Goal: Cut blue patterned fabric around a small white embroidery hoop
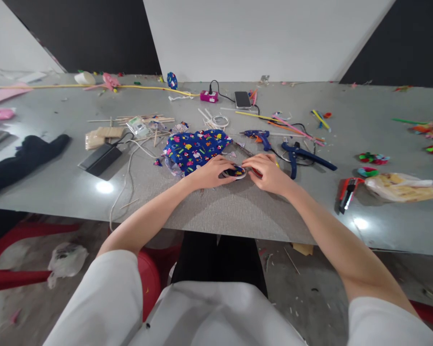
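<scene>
My left hand [213, 172] has its fingers wrapped round a small round piece [238, 172] with dark blue patterned fabric and a white rim. My right hand [269, 173] is at the right side of that piece, fingers bent together; red-handled scissors [256, 172] are partly covered under its fingers, their blades pointing up and left. A blue patterned cloth [198, 148] lies crumpled just behind my left hand. Behind my right hand is a blue glue gun [258, 137], and to the right of it a dark blue plier-like tool [303, 156].
Left on the grey table [209, 206] are a black adapter [101, 158], a white cord and thin sticks. A phone [242, 99] and a magenta power block [209, 96] are behind. A red cutter [348, 194] and a plastic bag [400, 187] lie right.
</scene>
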The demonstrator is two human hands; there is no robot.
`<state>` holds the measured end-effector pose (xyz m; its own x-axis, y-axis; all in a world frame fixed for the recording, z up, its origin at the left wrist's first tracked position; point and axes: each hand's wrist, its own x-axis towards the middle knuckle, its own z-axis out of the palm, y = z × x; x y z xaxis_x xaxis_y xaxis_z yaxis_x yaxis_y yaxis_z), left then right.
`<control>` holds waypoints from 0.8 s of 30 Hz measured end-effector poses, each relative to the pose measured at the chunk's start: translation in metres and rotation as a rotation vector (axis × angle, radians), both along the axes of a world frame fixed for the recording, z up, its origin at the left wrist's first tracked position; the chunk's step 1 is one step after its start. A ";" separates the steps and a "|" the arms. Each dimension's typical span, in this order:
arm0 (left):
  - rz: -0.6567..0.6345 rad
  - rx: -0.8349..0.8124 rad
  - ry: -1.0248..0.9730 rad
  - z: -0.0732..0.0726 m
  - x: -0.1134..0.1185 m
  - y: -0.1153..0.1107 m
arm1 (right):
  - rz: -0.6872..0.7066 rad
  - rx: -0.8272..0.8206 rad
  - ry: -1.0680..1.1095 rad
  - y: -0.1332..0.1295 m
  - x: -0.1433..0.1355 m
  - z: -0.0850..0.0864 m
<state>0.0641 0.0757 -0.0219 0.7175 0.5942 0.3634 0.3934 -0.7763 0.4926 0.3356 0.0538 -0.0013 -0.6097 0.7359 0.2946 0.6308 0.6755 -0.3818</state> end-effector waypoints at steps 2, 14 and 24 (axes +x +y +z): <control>-0.001 -0.012 -0.012 0.001 0.000 0.000 | -0.019 0.000 0.012 -0.001 0.001 0.000; -0.017 -0.069 -0.029 0.003 -0.001 0.004 | -0.021 0.169 0.030 0.001 -0.009 -0.015; -0.012 -0.071 -0.051 0.000 -0.001 0.004 | 0.036 0.276 0.035 0.000 -0.008 -0.013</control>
